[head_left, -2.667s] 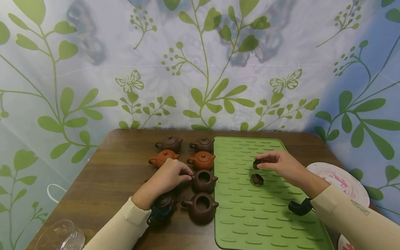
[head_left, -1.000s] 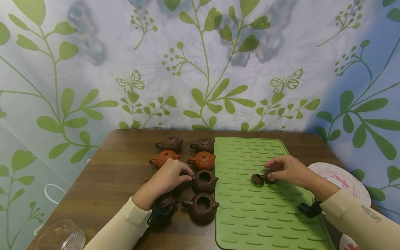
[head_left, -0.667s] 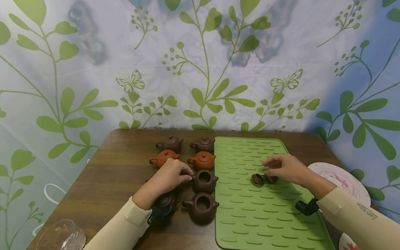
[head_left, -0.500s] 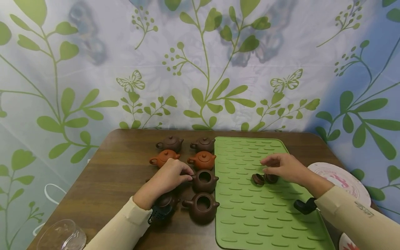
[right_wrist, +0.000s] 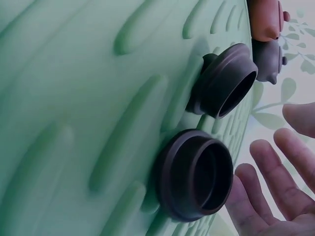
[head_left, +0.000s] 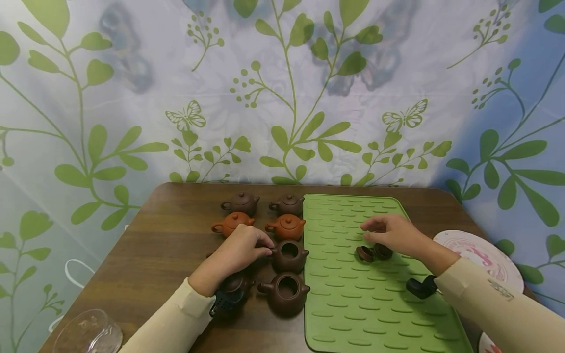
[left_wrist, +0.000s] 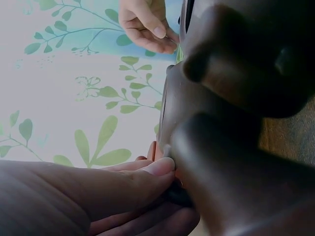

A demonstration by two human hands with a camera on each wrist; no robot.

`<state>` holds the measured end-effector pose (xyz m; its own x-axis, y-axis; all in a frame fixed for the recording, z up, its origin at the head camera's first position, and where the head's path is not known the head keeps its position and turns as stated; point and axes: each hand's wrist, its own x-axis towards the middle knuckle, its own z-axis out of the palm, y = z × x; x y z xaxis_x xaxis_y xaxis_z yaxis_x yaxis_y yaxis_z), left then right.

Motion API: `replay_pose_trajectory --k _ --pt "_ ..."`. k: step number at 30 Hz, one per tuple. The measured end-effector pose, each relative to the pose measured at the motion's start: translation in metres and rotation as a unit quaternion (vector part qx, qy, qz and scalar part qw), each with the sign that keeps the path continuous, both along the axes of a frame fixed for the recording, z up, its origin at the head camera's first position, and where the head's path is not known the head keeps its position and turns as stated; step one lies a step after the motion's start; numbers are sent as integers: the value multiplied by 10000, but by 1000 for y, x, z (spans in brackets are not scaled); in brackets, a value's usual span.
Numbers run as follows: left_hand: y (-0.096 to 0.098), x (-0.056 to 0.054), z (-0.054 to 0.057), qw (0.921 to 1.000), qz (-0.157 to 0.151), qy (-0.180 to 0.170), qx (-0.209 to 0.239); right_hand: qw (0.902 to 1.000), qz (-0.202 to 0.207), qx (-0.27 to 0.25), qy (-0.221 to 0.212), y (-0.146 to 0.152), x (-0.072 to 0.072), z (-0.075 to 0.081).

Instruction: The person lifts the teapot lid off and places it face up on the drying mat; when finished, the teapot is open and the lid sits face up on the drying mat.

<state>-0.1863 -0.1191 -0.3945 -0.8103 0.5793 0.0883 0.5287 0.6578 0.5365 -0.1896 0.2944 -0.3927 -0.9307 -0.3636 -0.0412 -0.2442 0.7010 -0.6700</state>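
My left hand [head_left: 240,247] pinches the handle of a dark brown lidless teapot [head_left: 296,262] between thumb and fingers; the left wrist view shows the thumb [left_wrist: 160,167] against it. In front stands another lidless brown teapot [head_left: 282,301]. Two small brown teapot lids, one on the left [head_left: 365,253] and one on the right [head_left: 383,252], lie side by side on the green mat [head_left: 344,318]. The right wrist view shows the nearer lid [right_wrist: 172,172] with its hollow underside outward. My right hand [head_left: 395,235] hovers just behind the lids, fingers apart and holding nothing.
Behind stand two orange teapots, left [head_left: 229,226] and right [head_left: 287,228], and two brown lidded ones, left [head_left: 240,205] and right [head_left: 288,206]. Another brown teapot [head_left: 234,284] is partly hidden by my left wrist. A clear bowl [head_left: 88,333] and a round pink-printed plate [head_left: 490,255] flank the table.
My right hand held a lid at first, set it on the mat beside the other, let go and has drawn back a little leftward. My left hand has stayed at the teapot handle.
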Motion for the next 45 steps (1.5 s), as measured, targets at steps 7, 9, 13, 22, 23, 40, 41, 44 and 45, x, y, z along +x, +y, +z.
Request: replay_pose_trajectory --k 7,9,13,22,23,40,41,44,45 --pt "1 0 0 9999 -38 93 74 9999 70 -38 100 -8 -4 1" --pt "1 0 1 9999 -42 85 66 9999 93 -18 110 -11 -6 1" --pt "0 -2 5 9999 -55 98 99 9998 150 -41 144 -15 -10 2" --pt "-2 -4 24 9996 -28 -69 286 9993 299 -61 208 -28 -17 2" --pt "-2 -5 26 9996 -9 -78 279 9992 326 -64 211 -30 -18 2" --pt "5 -49 43 9977 430 -341 390 9981 552 -75 267 -74 -31 8" --pt "5 -52 42 9972 497 -384 396 9979 573 -105 286 -78 -32 9" --pt "4 -61 38 9955 640 -556 417 9976 613 -190 269 -87 -35 10" --pt "3 -63 37 9949 668 -635 416 9973 649 -212 275 -91 -36 10"
